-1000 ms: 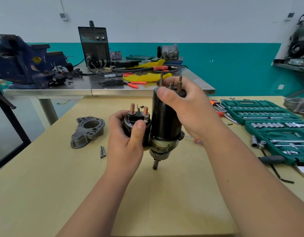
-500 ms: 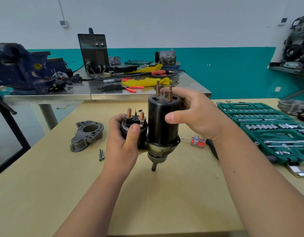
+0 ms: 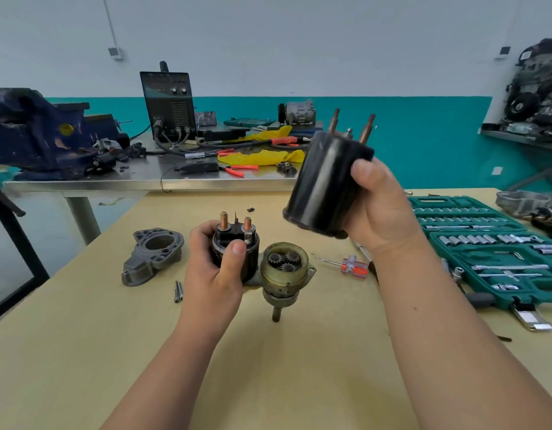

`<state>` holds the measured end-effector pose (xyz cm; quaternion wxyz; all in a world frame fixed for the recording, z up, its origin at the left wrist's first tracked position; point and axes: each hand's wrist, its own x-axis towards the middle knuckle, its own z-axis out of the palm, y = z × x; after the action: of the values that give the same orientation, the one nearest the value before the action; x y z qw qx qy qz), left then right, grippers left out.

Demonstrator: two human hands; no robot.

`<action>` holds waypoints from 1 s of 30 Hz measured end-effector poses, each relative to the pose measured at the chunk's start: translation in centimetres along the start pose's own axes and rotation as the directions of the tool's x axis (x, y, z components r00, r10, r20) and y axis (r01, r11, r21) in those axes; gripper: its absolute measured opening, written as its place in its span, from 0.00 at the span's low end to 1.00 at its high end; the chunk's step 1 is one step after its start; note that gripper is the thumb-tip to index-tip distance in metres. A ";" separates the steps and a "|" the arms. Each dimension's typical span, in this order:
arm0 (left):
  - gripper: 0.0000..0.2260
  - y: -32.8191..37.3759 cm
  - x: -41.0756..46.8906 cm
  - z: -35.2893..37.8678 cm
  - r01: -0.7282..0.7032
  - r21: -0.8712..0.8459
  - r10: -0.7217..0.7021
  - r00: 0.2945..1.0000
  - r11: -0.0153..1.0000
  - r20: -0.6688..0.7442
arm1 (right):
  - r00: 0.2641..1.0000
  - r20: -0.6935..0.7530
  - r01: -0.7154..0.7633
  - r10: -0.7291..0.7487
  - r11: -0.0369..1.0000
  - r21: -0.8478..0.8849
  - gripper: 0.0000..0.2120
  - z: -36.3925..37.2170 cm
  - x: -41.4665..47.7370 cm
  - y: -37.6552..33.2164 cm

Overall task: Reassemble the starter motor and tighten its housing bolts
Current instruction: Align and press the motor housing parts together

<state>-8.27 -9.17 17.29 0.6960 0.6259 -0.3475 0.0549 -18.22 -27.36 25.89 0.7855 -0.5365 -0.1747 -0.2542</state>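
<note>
R hand [image 3: 383,209], wrapped round the black motor housing [image 3: 324,184], lifted it off w/ a tilt; gears [image 3: 282,259] exposed. L hand [image 3: 216,271] kept gripping the solenoid [image 3: 234,243].

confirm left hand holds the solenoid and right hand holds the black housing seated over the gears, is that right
Not quite: in the head view the right hand holds the black housing up, clear of the gears and tilted, so they sit exposed. The left hand does hold the solenoid.
</note>
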 end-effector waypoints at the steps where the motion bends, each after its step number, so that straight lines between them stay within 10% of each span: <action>1: 0.11 0.1 0.1 0.1 0.006 0.003 -0.006 1.000 1.000 -0.007 | 0.996 -0.086 0.004 0.000 0.999 0.049 0.30 0.0 0.3 -0.1; 7: 0.12 0.9 0.2 1.1 0.001 0.026 -0.001 1.000 1.000 0.006 | 0.829 -0.397 -0.186 0.395 0.863 0.470 0.21 -1.2 0.0 3.4; 30: 0.12 1.7 0.3 2.1 -0.033 0.076 0.032 0.999 0.997 0.015 | 0.701 -0.493 -0.148 0.516 0.781 0.607 0.13 -4.2 -1.8 7.0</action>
<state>-9.80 -10.86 18.76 0.6683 0.6466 -0.3600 0.0750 -15.57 -28.85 18.04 0.9450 -0.2059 0.1432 -0.2097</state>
